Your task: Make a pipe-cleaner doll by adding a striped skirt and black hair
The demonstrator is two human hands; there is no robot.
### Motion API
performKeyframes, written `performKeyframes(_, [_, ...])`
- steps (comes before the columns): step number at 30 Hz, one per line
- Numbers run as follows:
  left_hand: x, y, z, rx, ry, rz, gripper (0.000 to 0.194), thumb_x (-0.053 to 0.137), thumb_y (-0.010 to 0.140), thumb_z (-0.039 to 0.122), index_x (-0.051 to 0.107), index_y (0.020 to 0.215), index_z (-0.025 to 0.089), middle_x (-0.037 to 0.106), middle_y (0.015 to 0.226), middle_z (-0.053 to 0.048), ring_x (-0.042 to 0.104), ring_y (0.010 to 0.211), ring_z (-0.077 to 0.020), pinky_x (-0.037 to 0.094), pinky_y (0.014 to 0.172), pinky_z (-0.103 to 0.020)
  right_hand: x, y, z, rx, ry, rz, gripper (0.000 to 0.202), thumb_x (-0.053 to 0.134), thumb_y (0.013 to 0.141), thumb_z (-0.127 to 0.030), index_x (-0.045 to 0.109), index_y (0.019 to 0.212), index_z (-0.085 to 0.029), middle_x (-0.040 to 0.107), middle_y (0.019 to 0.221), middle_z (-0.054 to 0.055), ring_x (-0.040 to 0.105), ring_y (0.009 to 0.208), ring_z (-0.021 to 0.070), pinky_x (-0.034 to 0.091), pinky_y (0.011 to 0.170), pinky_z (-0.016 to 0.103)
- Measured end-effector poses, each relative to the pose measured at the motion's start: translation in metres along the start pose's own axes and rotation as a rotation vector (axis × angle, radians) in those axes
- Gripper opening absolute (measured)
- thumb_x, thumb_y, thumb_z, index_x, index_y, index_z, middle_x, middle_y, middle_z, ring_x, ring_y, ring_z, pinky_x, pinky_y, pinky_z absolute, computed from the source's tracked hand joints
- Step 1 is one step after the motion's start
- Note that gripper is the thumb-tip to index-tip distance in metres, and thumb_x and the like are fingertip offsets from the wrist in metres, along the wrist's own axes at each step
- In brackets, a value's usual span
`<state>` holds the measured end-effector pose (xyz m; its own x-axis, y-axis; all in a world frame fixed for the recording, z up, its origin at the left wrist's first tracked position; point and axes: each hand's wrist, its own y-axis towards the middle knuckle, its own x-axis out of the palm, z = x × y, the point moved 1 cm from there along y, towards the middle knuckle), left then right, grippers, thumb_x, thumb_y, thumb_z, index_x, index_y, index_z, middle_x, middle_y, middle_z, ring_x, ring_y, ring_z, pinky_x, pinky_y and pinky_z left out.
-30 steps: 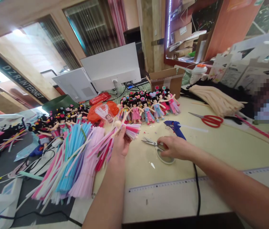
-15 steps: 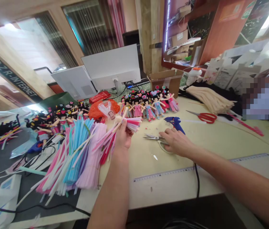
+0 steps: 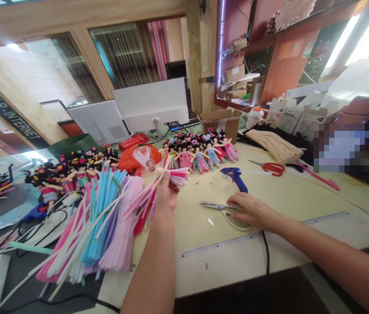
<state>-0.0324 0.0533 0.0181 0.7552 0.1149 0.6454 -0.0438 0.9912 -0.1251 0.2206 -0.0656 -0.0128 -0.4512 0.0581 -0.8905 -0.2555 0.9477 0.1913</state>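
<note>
My left hand is closed around a small unfinished pipe-cleaner doll, its pink and white skirt strands fanning out to the right. Long loose pink strands hang on the near-left side of that hand. My right hand lies over the pale handles of a pair of scissors, fingers curled on them. The slightly parted blades point left along the table. Just beyond the right hand is a blue glue gun. A white scrap lies below the blades.
Bundles of blue pipe cleaners and lilac ones stand at left. Finished dolls crowd the back. Red-handled scissors and beige pipe cleaners lie at right. A ruler runs along the front.
The view has shifted slightly. The scissors have moved a little right and nearer to me, along with my right hand. My left hand keeps hold of the doll.
</note>
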Motion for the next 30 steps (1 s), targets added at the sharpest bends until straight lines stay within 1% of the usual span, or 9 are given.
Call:
performKeyframes(1, [0.0, 0.0, 0.0, -0.001, -0.001, -0.002, 0.03, 0.08, 0.066, 0.035, 0.06, 0.079, 0.017, 0.064, 0.054, 0.004, 0.059, 0.043, -0.01, 0.037, 0.039, -0.018, -0.006, 0.0, 0.003, 0.078, -0.004, 0.031, 0.014, 0.053, 0.082, -0.034, 0.057, 0.085, -0.021, 0.063, 0.085, 0.005, 0.06, 0.081, 0.0202, 0.046, 0.073, 0.031])
performKeyframes(3, [0.0, 0.0, -0.001, -0.006, 0.003, -0.011, 0.03, 0.079, 0.067, 0.035, 0.06, 0.08, 0.016, 0.065, 0.055, 0.004, 0.059, 0.043, -0.0103, 0.037, 0.039, -0.018, -0.017, 0.006, 0.013, 0.29, -0.046, 0.138, 0.024, 0.047, 0.086, -0.044, 0.052, 0.076, -0.022, 0.061, 0.076, 0.003, 0.058, 0.072, 0.0192, 0.043, 0.065, 0.03])
performKeyframes(5, [0.0, -0.001, -0.001, -0.012, 0.01, -0.017, 0.03, 0.079, 0.068, 0.035, 0.061, 0.08, 0.016, 0.065, 0.055, 0.004, 0.059, 0.043, -0.0103, 0.037, 0.039, -0.018, -0.022, 0.018, 0.025, 0.467, -0.106, 0.222, 0.029, 0.048, 0.084, -0.05, 0.052, 0.079, -0.022, 0.063, 0.078, 0.005, 0.058, 0.071, 0.0201, 0.041, 0.061, 0.029])
performKeyframes(6, [0.0, -0.001, -0.001, -0.014, 0.013, -0.016, 0.03, 0.079, 0.068, 0.036, 0.061, 0.08, 0.016, 0.065, 0.054, 0.004, 0.059, 0.042, -0.0102, 0.037, 0.039, -0.018, -0.022, 0.025, 0.031, 0.501, -0.129, 0.228, 0.03, 0.051, 0.082, -0.051, 0.054, 0.083, -0.021, 0.064, 0.082, 0.006, 0.059, 0.074, 0.0209, 0.04, 0.061, 0.029])
performKeyframes(9, [0.0, -0.001, 0.0, -0.015, 0.011, -0.018, 0.029, 0.079, 0.068, 0.035, 0.061, 0.079, 0.015, 0.065, 0.054, 0.003, 0.059, 0.042, -0.0104, 0.038, 0.039, -0.018, -0.015, 0.043, 0.044, 0.466, -0.171, 0.167, 0.026, 0.055, 0.08, -0.043, 0.059, 0.087, -0.018, 0.067, 0.089, 0.009, 0.061, 0.078, 0.0215, 0.04, 0.063, 0.028])
performKeyframes(12, [-0.001, 0.0, 0.001, -0.016, 0.001, -0.04, 0.028, 0.078, 0.069, 0.035, 0.062, 0.08, 0.015, 0.067, 0.056, 0.002, 0.059, 0.043, -0.0104, 0.038, 0.039, -0.018, -0.014, 0.047, 0.054, 0.445, -0.188, 0.147, 0.022, 0.051, 0.081, -0.037, 0.06, 0.078, -0.018, 0.067, 0.081, 0.007, 0.06, 0.073, 0.0198, 0.038, 0.062, 0.027])
performKeyframes(16, [-0.002, 0.003, 0.001, -0.016, -0.008, -0.043, 0.026, 0.078, 0.07, 0.034, 0.063, 0.081, 0.015, 0.068, 0.057, 0.0, 0.06, 0.043, -0.0108, 0.039, 0.038, -0.018, -0.035, 0.037, 0.075, 0.496, -0.219, 0.189, 0.027, 0.047, 0.085, -0.04, 0.061, 0.082, -0.017, 0.066, 0.079, 0.007, 0.059, 0.071, 0.0193, 0.038, 0.061, 0.027])
performKeyframes(21, [-0.003, 0.005, -0.001, -0.026, 0.0, -0.028, 0.022, 0.074, 0.074, 0.032, 0.064, 0.082, 0.015, 0.068, 0.057, -0.001, 0.059, 0.043, -0.0114, 0.038, 0.037, -0.018, -0.062, 0.027, 0.101, 0.542, -0.244, 0.195, 0.025, 0.05, 0.082, -0.04, 0.062, 0.078, -0.018, 0.067, 0.077, 0.008, 0.06, 0.071, 0.0206, 0.038, 0.058, 0.027])
performKeyframes(30, [-0.003, 0.005, -0.001, -0.036, 0.016, -0.021, 0.023, 0.075, 0.073, 0.033, 0.063, 0.081, 0.015, 0.068, 0.057, 0.0, 0.06, 0.042, -0.011, 0.038, 0.037, -0.018, -0.052, 0.018, 0.117, 0.545, -0.208, 0.211, 0.028, 0.053, 0.081, -0.044, 0.062, 0.086, -0.018, 0.068, 0.081, 0.007, 0.06, 0.073, 0.0212, 0.039, 0.06, 0.028])
